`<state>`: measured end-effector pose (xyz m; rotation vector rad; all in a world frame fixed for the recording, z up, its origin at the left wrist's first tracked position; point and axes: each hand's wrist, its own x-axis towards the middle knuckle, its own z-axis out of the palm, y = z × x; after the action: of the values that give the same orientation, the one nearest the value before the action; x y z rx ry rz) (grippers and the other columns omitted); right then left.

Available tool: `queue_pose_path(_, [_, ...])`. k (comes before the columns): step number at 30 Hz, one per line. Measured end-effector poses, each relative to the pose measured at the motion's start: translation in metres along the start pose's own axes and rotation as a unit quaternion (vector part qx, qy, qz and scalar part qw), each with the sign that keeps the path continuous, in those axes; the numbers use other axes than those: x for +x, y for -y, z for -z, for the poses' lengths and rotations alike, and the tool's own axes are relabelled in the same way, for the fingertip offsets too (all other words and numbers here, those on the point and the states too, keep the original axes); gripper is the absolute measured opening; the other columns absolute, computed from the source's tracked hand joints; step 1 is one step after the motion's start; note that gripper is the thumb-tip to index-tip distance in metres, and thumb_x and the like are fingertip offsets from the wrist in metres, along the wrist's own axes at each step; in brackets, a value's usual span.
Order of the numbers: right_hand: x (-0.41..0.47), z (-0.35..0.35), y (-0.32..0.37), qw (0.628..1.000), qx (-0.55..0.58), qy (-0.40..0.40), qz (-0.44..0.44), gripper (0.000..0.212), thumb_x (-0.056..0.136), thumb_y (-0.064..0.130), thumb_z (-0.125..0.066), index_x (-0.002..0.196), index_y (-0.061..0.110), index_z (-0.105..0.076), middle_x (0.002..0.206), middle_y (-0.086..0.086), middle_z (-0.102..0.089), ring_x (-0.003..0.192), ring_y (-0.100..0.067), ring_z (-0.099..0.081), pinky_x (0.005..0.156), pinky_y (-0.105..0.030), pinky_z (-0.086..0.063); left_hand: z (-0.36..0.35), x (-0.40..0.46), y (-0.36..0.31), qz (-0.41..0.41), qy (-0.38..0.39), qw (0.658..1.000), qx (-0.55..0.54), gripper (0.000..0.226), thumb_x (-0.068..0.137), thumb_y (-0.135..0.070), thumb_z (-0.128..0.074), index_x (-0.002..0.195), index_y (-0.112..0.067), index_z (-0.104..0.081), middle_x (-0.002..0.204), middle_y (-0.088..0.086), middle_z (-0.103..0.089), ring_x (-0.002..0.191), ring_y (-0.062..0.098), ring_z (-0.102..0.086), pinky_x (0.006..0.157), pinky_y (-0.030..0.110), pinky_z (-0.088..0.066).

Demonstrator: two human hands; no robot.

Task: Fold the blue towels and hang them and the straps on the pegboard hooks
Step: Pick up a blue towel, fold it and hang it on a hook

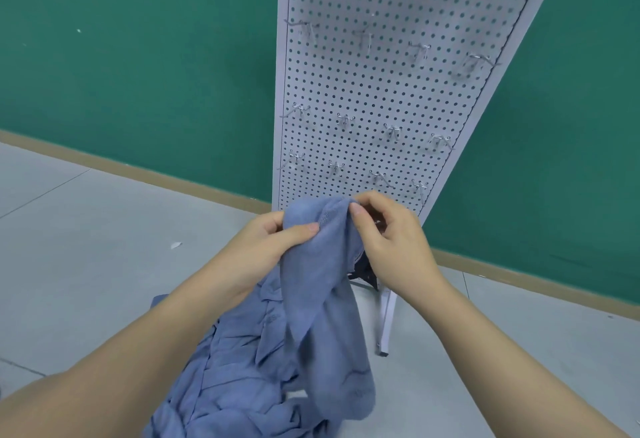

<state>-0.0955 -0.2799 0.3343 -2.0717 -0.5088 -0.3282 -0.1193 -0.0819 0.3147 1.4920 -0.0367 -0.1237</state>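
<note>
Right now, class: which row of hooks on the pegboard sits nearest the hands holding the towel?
The bottom row of hooks, just above the right hand and left hand gripping the blue towel; the other two rows sit higher up the pegboard.

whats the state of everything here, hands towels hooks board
left hand: grips the raised towel's top edge
right hand: pinches the same edge
raised blue towel: unfolded, hanging from both hands
towel pile: crumpled on the floor
pegboard: standing upright
hooks: all bare
dark item behind right hand: mostly hidden, cannot tell
</note>
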Motion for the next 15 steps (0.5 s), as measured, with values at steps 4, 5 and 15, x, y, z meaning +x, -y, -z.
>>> queue_pose_path(4, [0.002, -0.002, -0.011, 0.998, -0.054, -0.011, -0.028, 0.013, 0.098, 0.016, -0.066, 0.085, 0.016, -0.067, 0.080, 0.007, -0.067, 0.077, -0.010, -0.060, 0.066, -0.019, -0.044, 0.005, 0.000, -0.005, -0.021, -0.027, 0.999, -0.037, 0.020, 0.102, -0.019, -0.060, 0.114, -0.011, -0.074, 0.113, 0.008, -0.078, 0.110, 0.021, -0.073, 0.097, 0.039, -0.055])
queue_pose_path(5, [0.002, -0.003, -0.012, 0.998, -0.060, -0.011, -0.034, 0.014, 0.096, 0.017, -0.068, 0.082, 0.017, -0.067, 0.078, 0.008, -0.066, 0.075, -0.008, -0.059, 0.065, -0.017, -0.041, 0.006, -0.001, -0.006, -0.027, -0.031, 0.998, -0.043, 0.020, 0.102, -0.020, -0.059, 0.112, -0.011, -0.074, 0.112, 0.008, -0.078, 0.108, 0.020, -0.073, 0.095, 0.037, -0.055])
queue_pose_path(15, [-0.010, -0.021, 0.002, 0.973, -0.020, 0.187, -0.133, 0.065, 0.096, 0.063, -0.057, 0.070, 0.005, -0.072, 0.059, 0.002, -0.065, 0.056, -0.014, -0.058, 0.065, -0.031, -0.050, 0.013, 0.002, -0.018, -0.045, -0.094, 0.981, -0.165, 0.019, 0.105, -0.025, -0.055, 0.101, -0.012, -0.068, 0.098, 0.009, -0.076, 0.092, 0.019, -0.073, 0.080, 0.032, -0.057])
